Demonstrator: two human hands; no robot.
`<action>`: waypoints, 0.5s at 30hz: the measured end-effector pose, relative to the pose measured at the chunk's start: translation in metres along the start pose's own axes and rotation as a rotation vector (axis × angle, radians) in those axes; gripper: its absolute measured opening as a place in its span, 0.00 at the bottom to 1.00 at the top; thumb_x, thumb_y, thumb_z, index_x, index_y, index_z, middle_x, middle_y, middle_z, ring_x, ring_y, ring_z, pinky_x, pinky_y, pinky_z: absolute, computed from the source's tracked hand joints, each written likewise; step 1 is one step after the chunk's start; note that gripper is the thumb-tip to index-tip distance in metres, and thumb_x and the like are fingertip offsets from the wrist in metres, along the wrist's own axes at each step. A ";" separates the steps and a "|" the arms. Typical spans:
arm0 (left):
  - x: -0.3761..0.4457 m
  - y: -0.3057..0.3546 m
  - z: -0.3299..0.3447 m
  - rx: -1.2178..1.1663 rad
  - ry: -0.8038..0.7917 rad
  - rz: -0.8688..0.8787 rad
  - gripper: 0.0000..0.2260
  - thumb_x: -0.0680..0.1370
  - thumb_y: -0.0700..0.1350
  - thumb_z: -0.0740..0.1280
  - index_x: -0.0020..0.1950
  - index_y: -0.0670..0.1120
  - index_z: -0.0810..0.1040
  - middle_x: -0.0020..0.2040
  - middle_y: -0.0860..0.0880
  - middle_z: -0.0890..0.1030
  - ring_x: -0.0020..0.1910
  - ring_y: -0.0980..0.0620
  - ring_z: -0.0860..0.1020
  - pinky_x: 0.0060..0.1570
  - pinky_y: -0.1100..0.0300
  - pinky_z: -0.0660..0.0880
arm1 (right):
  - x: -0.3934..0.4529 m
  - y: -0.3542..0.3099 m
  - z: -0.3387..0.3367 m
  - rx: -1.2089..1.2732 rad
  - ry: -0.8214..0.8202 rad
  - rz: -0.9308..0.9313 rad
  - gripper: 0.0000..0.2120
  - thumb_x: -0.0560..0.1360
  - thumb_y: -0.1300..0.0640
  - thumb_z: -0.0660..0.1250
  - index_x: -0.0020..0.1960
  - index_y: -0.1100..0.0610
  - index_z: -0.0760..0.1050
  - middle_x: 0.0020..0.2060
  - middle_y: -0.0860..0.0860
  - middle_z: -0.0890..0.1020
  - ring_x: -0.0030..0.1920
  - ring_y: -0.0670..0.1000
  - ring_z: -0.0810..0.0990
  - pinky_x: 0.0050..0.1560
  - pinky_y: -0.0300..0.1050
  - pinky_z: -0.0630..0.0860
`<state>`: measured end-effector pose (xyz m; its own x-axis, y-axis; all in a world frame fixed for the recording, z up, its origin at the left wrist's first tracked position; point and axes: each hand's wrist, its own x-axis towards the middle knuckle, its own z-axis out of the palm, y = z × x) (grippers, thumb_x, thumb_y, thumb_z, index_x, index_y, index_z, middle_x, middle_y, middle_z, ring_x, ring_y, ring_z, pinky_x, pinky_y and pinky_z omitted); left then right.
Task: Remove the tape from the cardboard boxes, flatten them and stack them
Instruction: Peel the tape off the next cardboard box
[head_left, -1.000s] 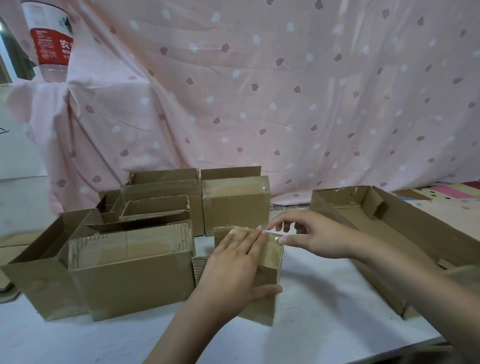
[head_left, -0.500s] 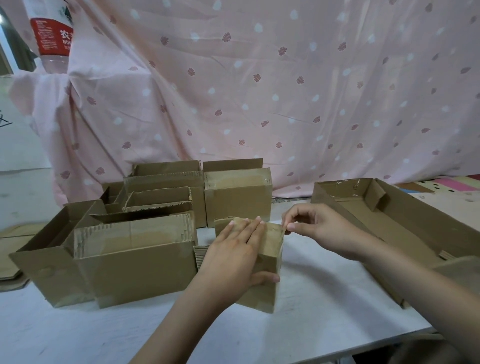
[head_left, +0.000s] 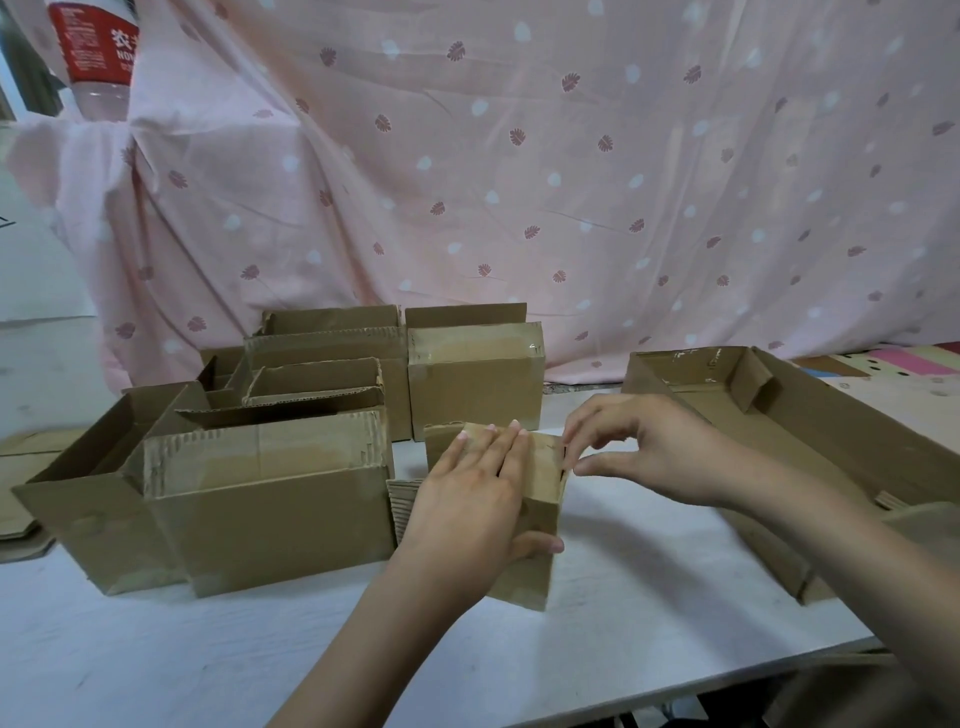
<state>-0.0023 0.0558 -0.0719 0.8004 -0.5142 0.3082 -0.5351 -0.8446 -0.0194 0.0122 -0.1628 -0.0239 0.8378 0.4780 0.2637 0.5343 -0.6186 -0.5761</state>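
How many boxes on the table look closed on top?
3: the small box under the left hand, the wide box front left of it, and the taped box behind it. The back cluster is partly hidden, so there may be more.

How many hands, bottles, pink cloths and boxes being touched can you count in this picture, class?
Hands: 2 (left hand, right hand)
Bottle: 1
Pink cloth: 1
Touched box: 1
Total: 5

red label on the bottle (head_left: 96, 52) shows white "农" and "no", partly hidden.
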 end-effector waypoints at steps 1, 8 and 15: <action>0.000 0.001 0.001 0.001 0.006 -0.004 0.46 0.75 0.71 0.58 0.82 0.46 0.43 0.82 0.49 0.45 0.80 0.51 0.45 0.78 0.55 0.40 | -0.001 0.003 0.000 0.060 0.005 0.012 0.07 0.73 0.60 0.75 0.43 0.48 0.87 0.48 0.42 0.83 0.52 0.45 0.81 0.56 0.38 0.75; -0.001 0.002 0.000 -0.014 0.020 -0.007 0.45 0.76 0.70 0.58 0.81 0.45 0.43 0.82 0.48 0.45 0.80 0.51 0.45 0.78 0.56 0.41 | -0.008 -0.006 -0.003 0.190 -0.033 0.127 0.15 0.78 0.51 0.69 0.61 0.35 0.80 0.52 0.42 0.84 0.54 0.43 0.82 0.56 0.37 0.74; 0.000 0.007 0.004 0.010 0.024 -0.045 0.45 0.76 0.70 0.57 0.81 0.43 0.43 0.82 0.46 0.44 0.80 0.50 0.46 0.77 0.56 0.40 | -0.014 -0.049 0.007 -0.509 -0.115 0.142 0.17 0.77 0.35 0.61 0.62 0.39 0.79 0.63 0.39 0.76 0.65 0.43 0.71 0.65 0.39 0.66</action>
<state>-0.0050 0.0490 -0.0753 0.8167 -0.4722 0.3317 -0.4962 -0.8681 -0.0141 -0.0267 -0.1347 -0.0049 0.9032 0.4156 0.1074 0.4278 -0.8923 -0.1445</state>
